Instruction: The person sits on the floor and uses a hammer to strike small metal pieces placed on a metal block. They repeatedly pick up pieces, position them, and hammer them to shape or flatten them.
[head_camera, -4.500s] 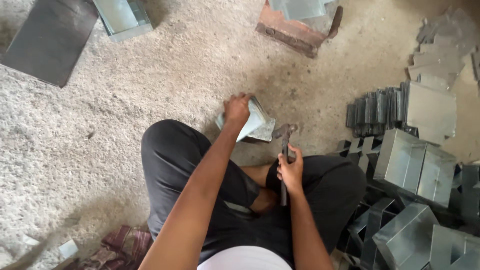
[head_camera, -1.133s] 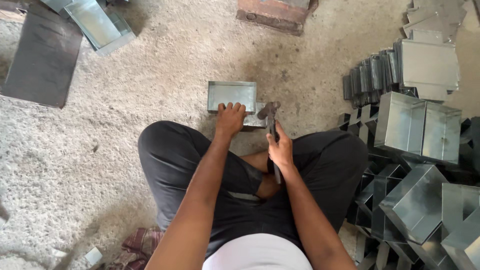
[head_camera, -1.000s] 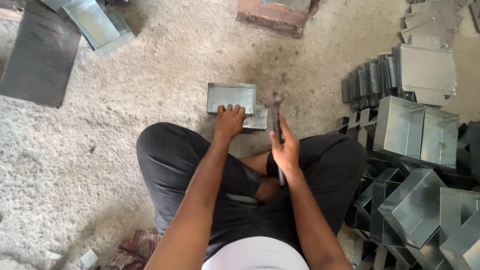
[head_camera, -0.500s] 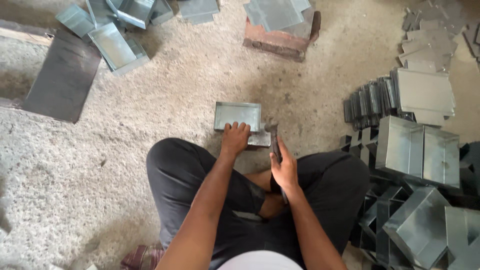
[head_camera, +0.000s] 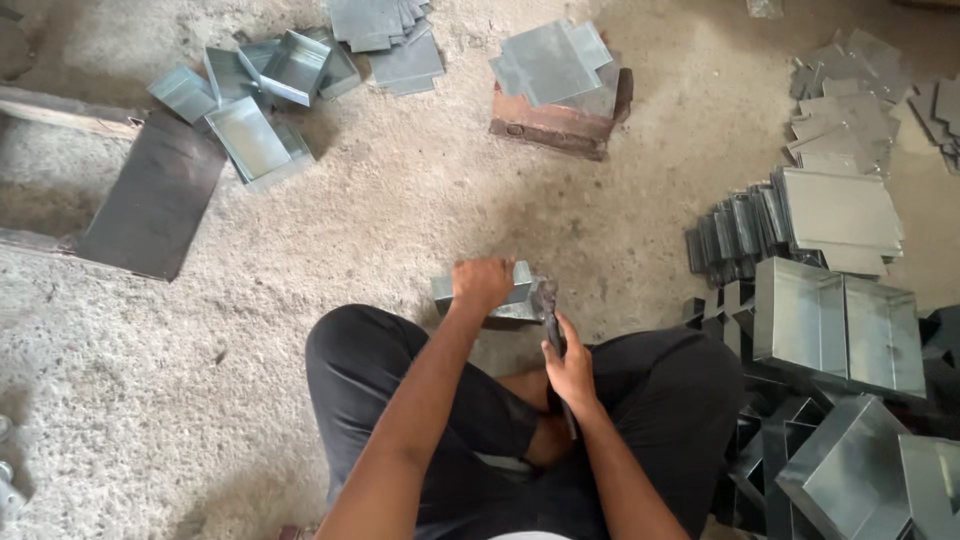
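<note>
Left hand (head_camera: 483, 285) is closed over the near wall of a small folded sheet-metal tray (head_camera: 497, 298), pressing it against the concrete floor (head_camera: 300, 260) just ahead of the person's crossed legs. Right hand (head_camera: 570, 368) is wrapped around the handle of a hammer (head_camera: 549, 315); the hammer head sits at the tray's right corner, touching or just beside it, exact contact not resolvable.

Judgement on technique: the tray needs to sit flat and be pinned firmly so that it does not skid on the gritty floor; the left fingers lie close to the hammer head, so short, controlled blows aimed at the corner fold seem safer than full swings.

Beyond the left hand, further out on the floor: several open trays (head_camera: 258, 140) and a dark flat sheet (head_camera: 150, 205). Straight ahead of both hands: a rusty block (head_camera: 550, 125) topped with cut blanks. Right of the right hand: stacked finished trays (head_camera: 835, 320).
</note>
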